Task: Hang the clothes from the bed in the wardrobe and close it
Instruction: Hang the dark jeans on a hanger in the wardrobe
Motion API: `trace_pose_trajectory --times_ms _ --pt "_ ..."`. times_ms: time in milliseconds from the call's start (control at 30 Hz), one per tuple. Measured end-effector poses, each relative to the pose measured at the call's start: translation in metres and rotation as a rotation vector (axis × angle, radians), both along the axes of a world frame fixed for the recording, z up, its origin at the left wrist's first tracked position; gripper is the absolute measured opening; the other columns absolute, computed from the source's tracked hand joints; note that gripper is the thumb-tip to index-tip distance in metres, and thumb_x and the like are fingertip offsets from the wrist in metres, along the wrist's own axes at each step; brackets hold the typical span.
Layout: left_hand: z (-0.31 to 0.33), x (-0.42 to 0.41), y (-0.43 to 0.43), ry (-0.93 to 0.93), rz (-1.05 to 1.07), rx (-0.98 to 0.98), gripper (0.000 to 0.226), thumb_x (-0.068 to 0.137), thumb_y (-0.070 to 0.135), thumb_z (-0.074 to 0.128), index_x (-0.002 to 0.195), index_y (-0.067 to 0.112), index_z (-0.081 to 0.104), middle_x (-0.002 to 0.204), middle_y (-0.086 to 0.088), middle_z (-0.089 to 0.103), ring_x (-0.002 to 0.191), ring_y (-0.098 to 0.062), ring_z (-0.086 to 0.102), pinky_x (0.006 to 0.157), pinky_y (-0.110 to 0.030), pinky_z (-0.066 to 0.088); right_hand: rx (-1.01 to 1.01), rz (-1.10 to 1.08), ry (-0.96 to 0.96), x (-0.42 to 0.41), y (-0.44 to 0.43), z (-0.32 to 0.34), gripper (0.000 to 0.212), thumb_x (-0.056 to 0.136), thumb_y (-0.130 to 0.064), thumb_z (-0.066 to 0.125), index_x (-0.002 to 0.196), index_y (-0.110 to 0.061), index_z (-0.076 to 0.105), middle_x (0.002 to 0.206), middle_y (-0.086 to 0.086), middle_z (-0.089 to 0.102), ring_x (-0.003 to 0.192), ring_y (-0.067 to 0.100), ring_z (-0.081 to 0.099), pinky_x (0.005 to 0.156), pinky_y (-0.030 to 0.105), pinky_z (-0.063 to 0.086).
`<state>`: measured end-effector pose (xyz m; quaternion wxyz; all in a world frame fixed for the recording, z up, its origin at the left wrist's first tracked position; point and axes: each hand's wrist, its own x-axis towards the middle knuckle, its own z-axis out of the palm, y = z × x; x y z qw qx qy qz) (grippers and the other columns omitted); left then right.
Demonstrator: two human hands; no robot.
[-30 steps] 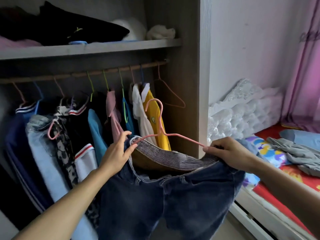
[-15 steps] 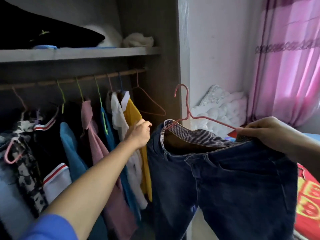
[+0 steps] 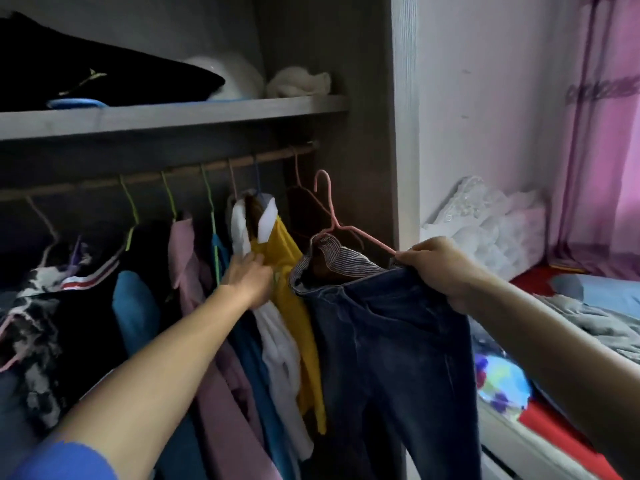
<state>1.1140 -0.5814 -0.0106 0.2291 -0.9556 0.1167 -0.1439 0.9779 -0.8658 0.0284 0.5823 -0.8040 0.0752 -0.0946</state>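
No legible text, labels, brands, numbers. Gold mark [image 3: 83, 79] on black cloth [image 3: 145, 72], shelf [image 3: 207, 114]: no letters discernible.

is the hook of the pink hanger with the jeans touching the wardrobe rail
Apart. In the head view the hook of the pink hanger sits below the rail, with a clear dark gap between them.

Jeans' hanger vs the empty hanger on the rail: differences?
The jeans' hanger carries dark jeans; the empty hanger carries nothing. The jeans' hanger is off the rail, held tilted by the right hand; the empty hanger hooks on the rail. Both are thin pinkish wire.
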Motion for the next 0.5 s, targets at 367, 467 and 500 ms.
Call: trace_pose_trajectory --times_ms 367,467,500 --pt "0.035 0.038 0.029 -0.146 -0.155 -0.181 0.049 0.088 0.017 0.052 0.136 0.019 0.042 0.144 -0.012 0.033 0.134 -0.03 0.029 0.103 -0.042 0.028 0.009 0.088 0.083 0.081 0.048 -0.004 0.02 0.093 -0.019 0.063 0.085 -0.003 0.071 0.074 0.015 0.07 0.061 0.023 0.067 0.057 0.028 0.051" --pt "0.043 0.064 0.023 -0.057 -0.095 0.025 0.054 0.092 0.022 0.05 0.144 0.023 0.035 0.158 -0.01 0.011 0.145 -0.03 0.004 0.113 -0.049 0.015 0.045 0.008 0.062 0.086 0.049 -0.009 0.02 0.092 -0.019 0.064 0.082 -0.003 0.072 0.063 0.01 0.068 0.055 0.021 0.065 0.051 0.025 0.048" --pt "0.041 0.072 0.024 -0.046 -0.078 0.1 0.047 0.094 0.024 0.047 0.141 0.023 0.041 0.158 -0.009 0.011 0.146 -0.03 0.0 0.114 -0.051 0.012 0.056 -0.02 0.052 0.089 0.05 -0.008 0.02 0.092 -0.019 0.064 0.082 -0.003 0.072 0.061 0.01 0.067 0.053 0.021 0.064 0.049 0.024 0.047"
